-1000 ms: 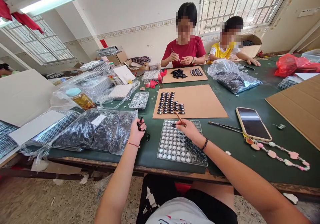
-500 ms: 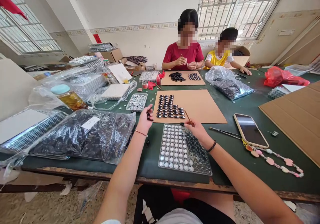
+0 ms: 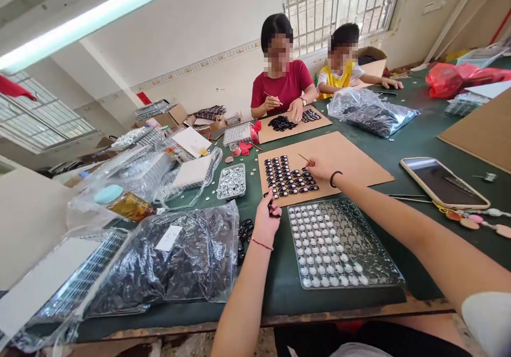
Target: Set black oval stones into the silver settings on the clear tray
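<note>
My right hand is over the cardboard sheet, its fingers pinched round a thin brown stick. Its fingertips are at the end of a row of glossy black oval pieces with white faces. Near the sheet's front left corner, my left hand is closed round some small black pieces, partly hidden by the fingers. Between my forearms lies a clear plastic tray, with round white pieces filling its left side. Loose black pieces lie left of my left wrist.
On the left are a bag of black pieces, a tub of small white pieces and a jar. A phone and tweezers lie right. Across the table, two people sit; a hand touches another cardboard sheet.
My right hand has moved from above the tray forward to the rows on the cardboard. The view has turned and tilted. The person opposite has lowered one hand to their sheet.
</note>
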Demonstrator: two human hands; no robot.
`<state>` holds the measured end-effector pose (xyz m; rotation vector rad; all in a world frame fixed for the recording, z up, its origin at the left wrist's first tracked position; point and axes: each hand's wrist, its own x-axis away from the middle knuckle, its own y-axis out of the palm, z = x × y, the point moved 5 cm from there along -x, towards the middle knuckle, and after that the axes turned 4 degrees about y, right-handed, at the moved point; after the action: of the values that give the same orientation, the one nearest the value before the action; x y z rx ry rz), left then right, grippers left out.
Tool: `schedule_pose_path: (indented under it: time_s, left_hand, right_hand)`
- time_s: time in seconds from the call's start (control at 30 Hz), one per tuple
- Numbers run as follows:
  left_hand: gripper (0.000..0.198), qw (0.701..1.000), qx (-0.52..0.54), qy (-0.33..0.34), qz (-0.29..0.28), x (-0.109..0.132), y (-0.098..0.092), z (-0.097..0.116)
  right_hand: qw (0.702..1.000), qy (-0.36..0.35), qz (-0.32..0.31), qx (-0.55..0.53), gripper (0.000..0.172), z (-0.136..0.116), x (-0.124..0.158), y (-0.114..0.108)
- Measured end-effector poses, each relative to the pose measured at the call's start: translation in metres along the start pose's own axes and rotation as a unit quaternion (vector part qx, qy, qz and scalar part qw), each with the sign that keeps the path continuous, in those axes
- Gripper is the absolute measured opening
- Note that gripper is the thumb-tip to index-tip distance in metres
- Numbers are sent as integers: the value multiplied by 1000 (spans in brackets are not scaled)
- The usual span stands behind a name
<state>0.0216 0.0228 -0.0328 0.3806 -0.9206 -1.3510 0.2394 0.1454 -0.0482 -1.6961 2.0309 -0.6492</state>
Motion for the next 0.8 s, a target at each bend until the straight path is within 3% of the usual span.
schedule_pose_path:
  time_s: [0.3,0.43,0.57,0.67,0.8]
  left_hand:
    - [10,997,-8,-63,-33,10,9,-13]
    - [9,998,-21,-49,-44,13,12,-14]
    - [13,993,-33,-42,-101,16,19,-18]
    - [16,986,-65,-55,-141,19,25,-26]
    - [16,984,-93,-67,-136,21,27,-35]
  right_hand:
    - [997,-28,19,74,14,2,3,6]
    - [992,-51,92,65,25,-13,17,-23]
    - [986,-85,145,0,38,-20,59,-60]
    - [981,-131,110,-92,45,-17,100,-71]
    - [986,-143,-18,-89,40,-5,135,-56]
